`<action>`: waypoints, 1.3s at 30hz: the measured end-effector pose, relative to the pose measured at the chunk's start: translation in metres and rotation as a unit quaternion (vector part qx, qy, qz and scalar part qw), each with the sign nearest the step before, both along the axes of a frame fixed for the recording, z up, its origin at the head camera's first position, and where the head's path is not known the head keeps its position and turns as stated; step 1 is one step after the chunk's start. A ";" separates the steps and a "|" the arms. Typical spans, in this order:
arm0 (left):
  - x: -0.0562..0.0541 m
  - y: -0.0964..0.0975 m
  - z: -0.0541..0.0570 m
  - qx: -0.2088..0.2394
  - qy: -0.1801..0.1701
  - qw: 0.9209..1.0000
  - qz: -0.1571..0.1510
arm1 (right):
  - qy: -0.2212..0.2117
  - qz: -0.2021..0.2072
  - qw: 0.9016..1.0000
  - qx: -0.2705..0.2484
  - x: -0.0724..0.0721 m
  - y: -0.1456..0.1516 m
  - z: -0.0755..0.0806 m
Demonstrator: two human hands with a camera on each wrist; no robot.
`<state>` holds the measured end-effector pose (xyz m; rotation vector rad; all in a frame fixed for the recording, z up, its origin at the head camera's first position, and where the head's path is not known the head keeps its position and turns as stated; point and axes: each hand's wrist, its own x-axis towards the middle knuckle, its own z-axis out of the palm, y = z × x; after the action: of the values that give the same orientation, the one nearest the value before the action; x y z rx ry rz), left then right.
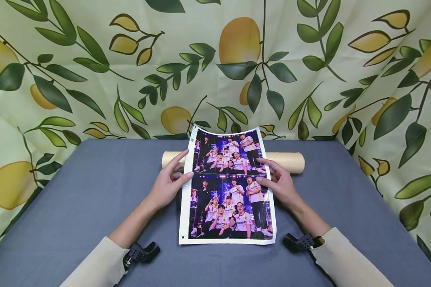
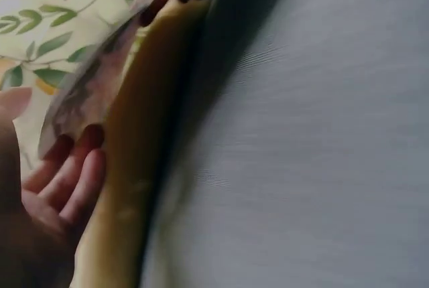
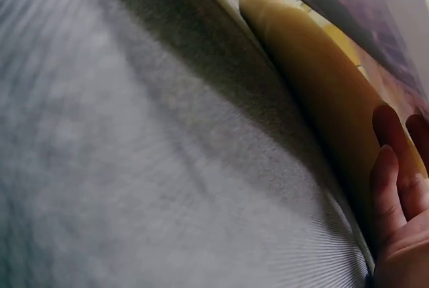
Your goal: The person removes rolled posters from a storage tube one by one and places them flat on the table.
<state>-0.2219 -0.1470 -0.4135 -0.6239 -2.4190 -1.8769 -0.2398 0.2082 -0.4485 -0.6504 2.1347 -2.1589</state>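
A printed photo sheet (image 1: 230,207) with a white border shows the same group picture twice, one above the other. It is held up over the table, its top edge bowed. My left hand (image 1: 167,183) grips the left edge, thumb in front and other fingers behind. At the opposite edge my right hand (image 1: 280,183) pinches the sheet with its thumb on the printed face. Both wrist views catch the sheet's underside, the left hand (image 2: 53,194) and right hand (image 3: 402,211) having bent fingers near it. Behind the sheet lies a tan roll (image 1: 285,162), its middle hidden.
A blue-grey cloth (image 1: 93,199) covers the table. Behind and at both sides hangs a curtain (image 1: 186,32) with leaves and yellow fruit. Each wrist carries a black camera mount, on the left (image 1: 141,253) and on the right (image 1: 301,242).
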 end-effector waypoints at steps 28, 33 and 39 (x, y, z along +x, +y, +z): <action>-0.061 -0.004 0.062 -0.035 -0.026 0.995 -0.095 | 0.024 0.035 0.999 0.033 -0.033 0.006 0.074; -0.065 -0.003 0.064 -0.029 -0.039 0.994 -0.095 | 0.049 0.061 0.997 0.025 -0.034 0.008 0.077; -0.067 0.002 0.062 -0.023 -0.033 0.994 -0.097 | 0.041 0.096 0.994 0.033 -0.034 0.017 0.080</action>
<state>-0.2888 -0.1452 -0.3514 -0.8401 -2.5335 -1.9437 -0.2741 0.2251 -0.3685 -0.9131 2.0738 -1.9865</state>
